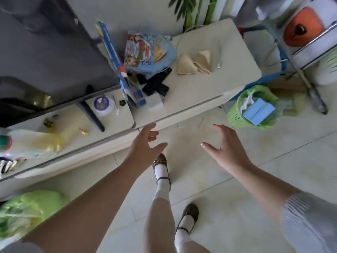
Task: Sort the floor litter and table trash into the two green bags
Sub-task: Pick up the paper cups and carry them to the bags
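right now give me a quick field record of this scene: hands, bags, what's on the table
left hand: left hand held out over the floor by the table edge, fingers spread, holding nothing
right hand: right hand held out, fingers spread, holding nothing
bag one: green bag on the floor, lower left, bulging
bag two: green-lined basket right of the table, blue boxes inside
table: white table carrying a cartoon-print pack, black remotes and beige cloth
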A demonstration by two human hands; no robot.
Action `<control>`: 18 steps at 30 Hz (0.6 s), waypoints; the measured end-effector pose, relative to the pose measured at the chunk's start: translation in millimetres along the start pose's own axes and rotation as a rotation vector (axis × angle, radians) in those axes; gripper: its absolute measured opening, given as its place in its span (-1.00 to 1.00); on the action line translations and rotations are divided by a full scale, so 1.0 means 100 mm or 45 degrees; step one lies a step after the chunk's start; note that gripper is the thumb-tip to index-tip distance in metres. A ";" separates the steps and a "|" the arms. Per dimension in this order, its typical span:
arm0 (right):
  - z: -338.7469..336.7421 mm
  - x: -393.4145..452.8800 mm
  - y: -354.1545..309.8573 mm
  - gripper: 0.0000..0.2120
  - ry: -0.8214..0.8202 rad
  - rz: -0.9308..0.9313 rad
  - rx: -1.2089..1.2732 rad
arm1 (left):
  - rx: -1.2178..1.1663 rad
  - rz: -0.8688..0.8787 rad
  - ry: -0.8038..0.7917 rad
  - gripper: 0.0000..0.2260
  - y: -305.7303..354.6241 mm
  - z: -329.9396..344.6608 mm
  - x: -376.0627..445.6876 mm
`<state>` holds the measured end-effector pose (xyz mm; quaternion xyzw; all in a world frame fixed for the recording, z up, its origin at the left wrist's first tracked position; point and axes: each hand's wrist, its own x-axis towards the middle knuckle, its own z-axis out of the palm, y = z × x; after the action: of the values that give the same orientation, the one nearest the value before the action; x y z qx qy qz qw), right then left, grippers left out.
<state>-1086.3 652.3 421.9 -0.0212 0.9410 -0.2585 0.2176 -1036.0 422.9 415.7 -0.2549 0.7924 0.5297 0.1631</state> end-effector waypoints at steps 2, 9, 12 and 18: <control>-0.10 0.27 0.02 -0.34 -0.012 0.025 0.002 | 0.008 -0.018 0.009 -0.45 0.11 -0.02 0.26; -0.56 1.29 -0.05 -0.36 0.022 0.095 0.024 | -0.012 -0.139 -0.005 -0.45 0.62 -0.09 1.18; -0.68 1.65 -0.08 -0.35 0.001 0.072 0.037 | 0.027 -0.181 -0.012 -0.45 0.79 -0.03 1.48; -0.75 2.51 0.06 -0.35 -0.122 0.021 -0.032 | -0.066 -0.242 0.062 -0.34 1.05 0.33 2.15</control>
<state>-1344.2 654.8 376.7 -0.0286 0.9328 -0.2434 0.2643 -1273.0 436.4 368.9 -0.3460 0.7544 0.5257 0.1867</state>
